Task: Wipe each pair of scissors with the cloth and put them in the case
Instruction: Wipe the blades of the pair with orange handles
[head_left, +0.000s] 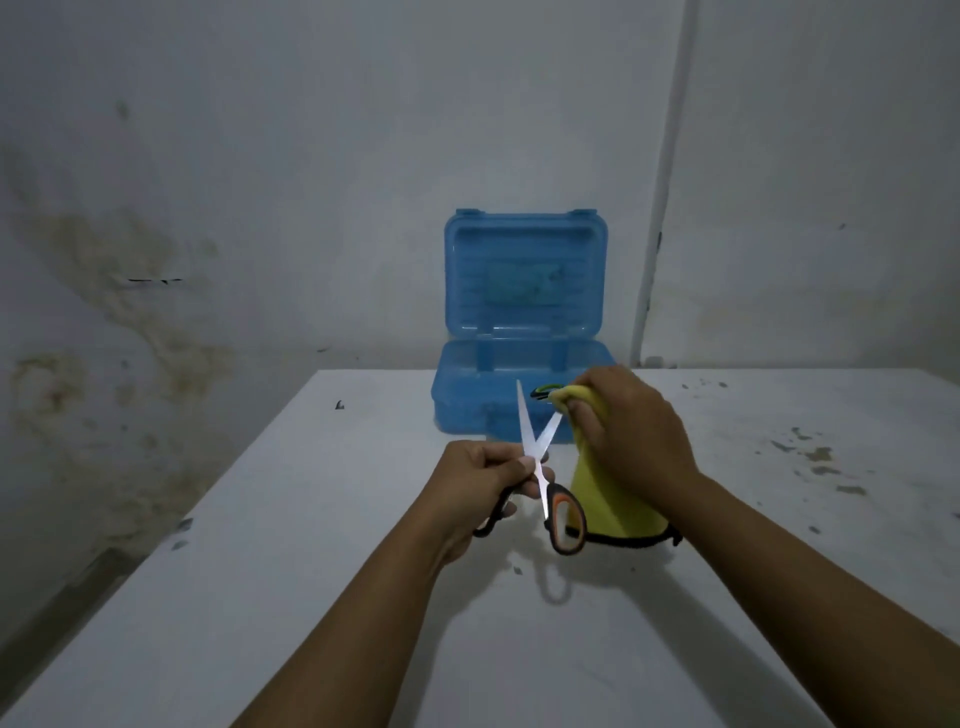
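Scissors (540, 467) with orange-and-black handles are up off the white table (260, 519), held between you and the open blue case (524, 364), blades spread in a V with the tips pointing away toward it. Your left hand (483, 478) is closed around the left handle loop, with the fingertips pinching near the pivot; the other loop hangs free on the right. Your right hand (628, 426) is clenched on the yellow cloth (613, 504), bunching its top around the upper end of the right blade while the rest drapes down toward the table. To wipe well, I'd judge you should keep the left grip firm so the blades don't swing shut on the cloth or your fingers, and draw the cloth along the blade from pivot to tip rather than back against the edge. Keep a thick fold between your fingertips and the cutting edge. Do both faces of this blade, then move to the left blade, which looks bare at the moment. A green-and-black handle (545, 389) peeks over the near wall of the case, so one pair seems to be in there; when you lay this pair in, close the blades and set it beside that one.
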